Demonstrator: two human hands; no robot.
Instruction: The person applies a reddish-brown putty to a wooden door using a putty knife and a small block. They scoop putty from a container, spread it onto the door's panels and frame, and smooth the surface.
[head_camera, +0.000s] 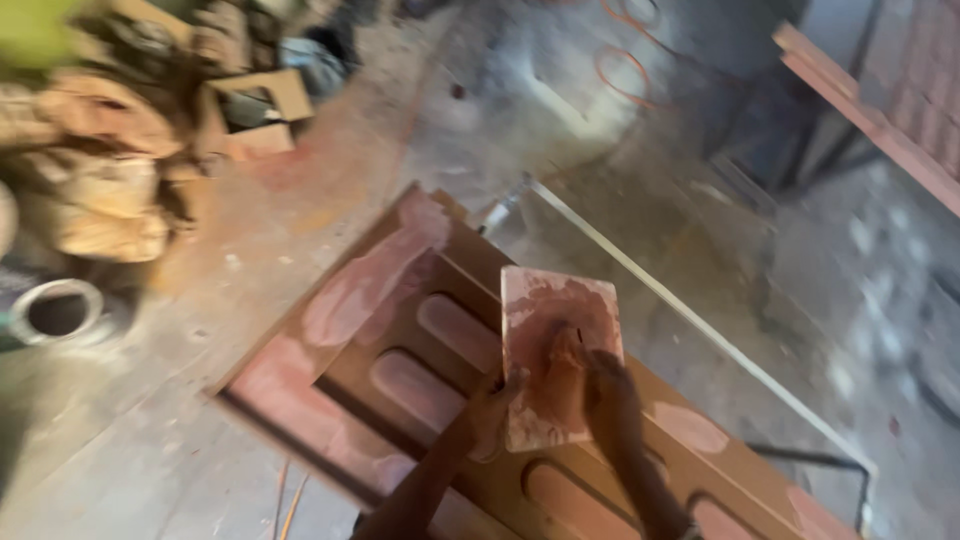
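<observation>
We hold a flat rectangular board (558, 350) smeared with reddish-pink filler just above the middle of a brown wooden door panel (400, 300) that lies flat on the workshop floor. Our left hand (488, 405) pinches the board's lower left edge, fingers curled under it. Our right hand (590, 385) lies on the board's face, fingers in the lump of paste; whether it grips a blade as well we cannot tell, since the frame is blurred.

To do this well, we judge the board should stay level so the paste does not slide off, and the right hand should take small amounts and press them firmly into the door's grooves. The door already carries pink patches along its far corner, its left edge and its oval recessed panels (445, 330).

Beyond the door's far corner a thin pale strip (690, 320) lies across the dusty floor. Cardboard boxes (255, 115) and sacks sit well apart at the far left, near a metal ring (57, 312).
</observation>
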